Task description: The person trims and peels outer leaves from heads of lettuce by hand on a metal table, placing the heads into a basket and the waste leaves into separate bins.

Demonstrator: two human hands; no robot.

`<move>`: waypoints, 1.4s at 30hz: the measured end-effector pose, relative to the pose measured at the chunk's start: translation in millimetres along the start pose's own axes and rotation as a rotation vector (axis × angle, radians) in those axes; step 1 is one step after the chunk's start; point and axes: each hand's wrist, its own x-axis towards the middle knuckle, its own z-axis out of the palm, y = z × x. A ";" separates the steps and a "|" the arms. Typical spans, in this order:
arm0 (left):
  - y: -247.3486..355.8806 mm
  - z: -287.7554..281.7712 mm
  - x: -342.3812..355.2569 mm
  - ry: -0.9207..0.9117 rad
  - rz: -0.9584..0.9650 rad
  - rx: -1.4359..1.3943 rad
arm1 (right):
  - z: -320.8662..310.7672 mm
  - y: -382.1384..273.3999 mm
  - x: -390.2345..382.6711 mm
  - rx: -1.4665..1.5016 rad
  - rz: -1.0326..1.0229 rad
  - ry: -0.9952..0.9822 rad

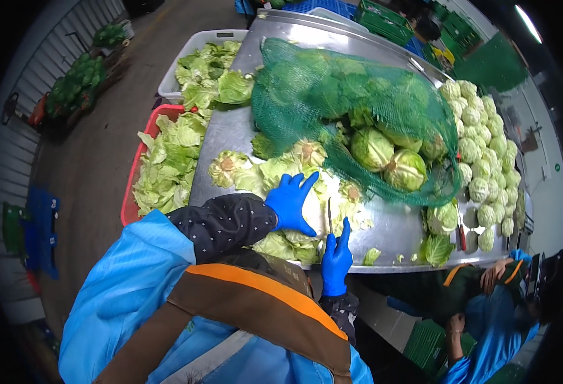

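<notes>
The spread fingers of the blue-gloved left hand [291, 201] are laid over a pale round cabbage head [312, 203]. A thin steel knife [330, 217] is gripped by the blue-gloved right hand [336, 259] just beside it, below the green net sack [332, 102] on the steel table [230, 134].

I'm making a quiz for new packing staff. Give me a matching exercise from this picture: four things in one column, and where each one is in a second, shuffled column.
Things:
1. green net bag
2. red crate
3. knife
4. trimmed cabbages

Places:
A. piled along the right end of the steel table
B. beside the table's left edge, full of loose leaves
C. in the right hand, blade up
D. lying across the middle of the table, holding cabbages

Pairs: 1-D, 2-B, 3-C, 4-A
</notes>
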 end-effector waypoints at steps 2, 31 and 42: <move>2.5 1.8 2.7 -0.015 0.011 0.000 | 0.1 1.9 4.5 -0.017 -0.013 -0.007; 6.6 21.3 28.4 -0.117 -0.032 -0.239 | -11.5 10.4 87.6 -0.260 -0.042 -0.006; -46.5 25.6 -27.3 0.139 0.116 -0.545 | 53.6 68.2 113.4 -0.394 0.117 0.127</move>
